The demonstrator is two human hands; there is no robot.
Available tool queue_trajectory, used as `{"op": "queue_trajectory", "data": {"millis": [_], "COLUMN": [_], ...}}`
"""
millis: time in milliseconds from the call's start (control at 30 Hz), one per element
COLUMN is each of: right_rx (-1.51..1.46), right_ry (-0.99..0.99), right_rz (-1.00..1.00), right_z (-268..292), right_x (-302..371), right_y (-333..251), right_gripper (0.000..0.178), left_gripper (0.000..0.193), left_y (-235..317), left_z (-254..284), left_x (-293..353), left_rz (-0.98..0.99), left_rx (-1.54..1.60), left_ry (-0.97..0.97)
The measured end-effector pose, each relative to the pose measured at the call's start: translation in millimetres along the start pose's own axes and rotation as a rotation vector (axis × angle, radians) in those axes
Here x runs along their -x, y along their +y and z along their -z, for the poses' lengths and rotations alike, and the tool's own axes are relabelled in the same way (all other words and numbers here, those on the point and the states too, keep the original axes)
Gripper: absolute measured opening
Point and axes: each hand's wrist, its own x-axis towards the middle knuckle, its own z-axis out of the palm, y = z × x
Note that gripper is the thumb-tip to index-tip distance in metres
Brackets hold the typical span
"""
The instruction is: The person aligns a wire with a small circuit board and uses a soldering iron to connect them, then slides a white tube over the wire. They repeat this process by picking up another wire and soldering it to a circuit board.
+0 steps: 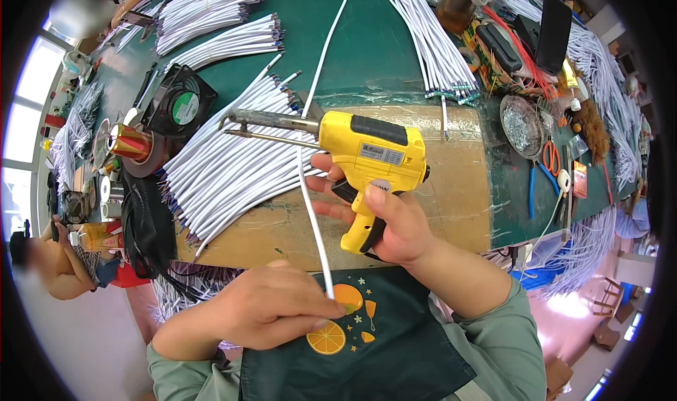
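My right hand (384, 214) grips the handle of a yellow soldering gun (370, 150), whose metal tip (243, 119) points left over a pile of white cables. My left hand (271, 306) pinches the near end of one long white cable (310, 189) just above my dark green apron with orange-slice prints (352, 330). That cable runs up past the gun's barrel and away across the green table.
Bundles of white cables (226, 168) lie on a cardboard sheet (458, 189) and on the green table (367, 41). A black fan (180, 105), tape rolls, a solder dish (522, 126), red scissors and blue pliers sit around. Other people sit at left and far left.
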Motion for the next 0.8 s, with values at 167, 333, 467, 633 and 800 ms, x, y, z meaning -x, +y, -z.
{"op": "queue_trajectory", "data": {"millis": [167,333,467,633,800], "right_rx": [0.103,0.114,0.25,0.289,0.318], "right_ry": [0.136,0.226,0.25,0.367,0.43], "right_rz": [0.115,0.432,0.682,0.786,0.684], "right_z": [12.5,36.0,46.2,61.9,85.6], "right_x": [-24.6,-4.8,51.6,112.7,123.0], "right_y": [-20.7,-89.2,-150.0,-168.9,-117.0], "right_gripper": [0.057,0.049,0.052,0.053,0.056], "left_gripper": [0.015,0.028,0.023,0.023,0.015], "left_y": [-11.1,-50.1,-43.0,-56.6,-76.3], "left_z": [18.3,74.9,83.8,31.1,-26.1], "left_x": [-41.7,-122.7,-141.8,-138.3,-91.7], "left_rz": [0.196,-0.019,-0.133,0.081,0.44], "left_rx": [0.087,0.704,0.793,0.461,-0.105], "left_ry": [0.217,0.69,0.81,0.845,0.493]}}
